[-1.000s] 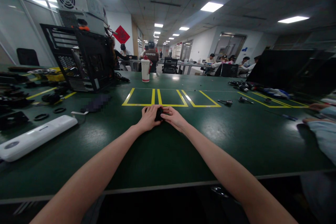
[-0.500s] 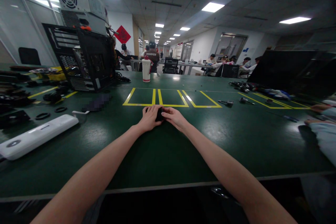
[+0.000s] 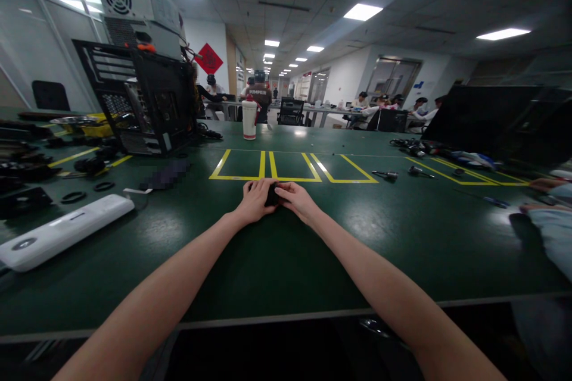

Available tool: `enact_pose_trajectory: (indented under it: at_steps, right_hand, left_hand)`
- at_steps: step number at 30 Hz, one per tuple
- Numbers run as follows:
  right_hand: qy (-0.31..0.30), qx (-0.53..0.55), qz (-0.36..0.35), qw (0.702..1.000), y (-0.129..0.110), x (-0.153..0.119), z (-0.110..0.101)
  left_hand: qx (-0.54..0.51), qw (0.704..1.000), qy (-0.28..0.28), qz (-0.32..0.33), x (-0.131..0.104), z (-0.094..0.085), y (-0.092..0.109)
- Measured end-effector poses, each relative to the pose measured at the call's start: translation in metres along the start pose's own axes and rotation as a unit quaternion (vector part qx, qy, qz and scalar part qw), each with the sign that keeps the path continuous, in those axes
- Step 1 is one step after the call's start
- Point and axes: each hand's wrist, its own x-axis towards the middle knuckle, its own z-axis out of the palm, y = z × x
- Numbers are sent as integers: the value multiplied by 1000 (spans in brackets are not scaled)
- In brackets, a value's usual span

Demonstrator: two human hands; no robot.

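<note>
A small black object is between my two hands on the green table, just in front of the yellow taped outlines. My left hand is wrapped over its left side, thumb toward me. At its right side, my right hand pinches it between thumb and fingers. Most of the object is hidden by my fingers, so its shape is hard to tell.
Left stand a black computer case and a long white device, with black rings nearby. A white cup stands beyond the outlines. Metal parts lie right; another person's sleeve reaches over the right edge.
</note>
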Motion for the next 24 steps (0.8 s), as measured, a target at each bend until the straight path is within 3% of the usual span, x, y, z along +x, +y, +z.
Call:
enact_pose_trajectory:
  at_steps: [4,20,24]
  right_hand:
    - [-16,22,28,999,-3,1,0]
    - [-5,-7,13,1000,2,2,-3]
    - [-30,-6,28,999,0,2,-3]
  left_hand:
    - [3,1000,2,5,0,1,-1]
    - [1,1000,1,1,1,1,0]
    - [-1,1000,-1,4,1,1,-1]
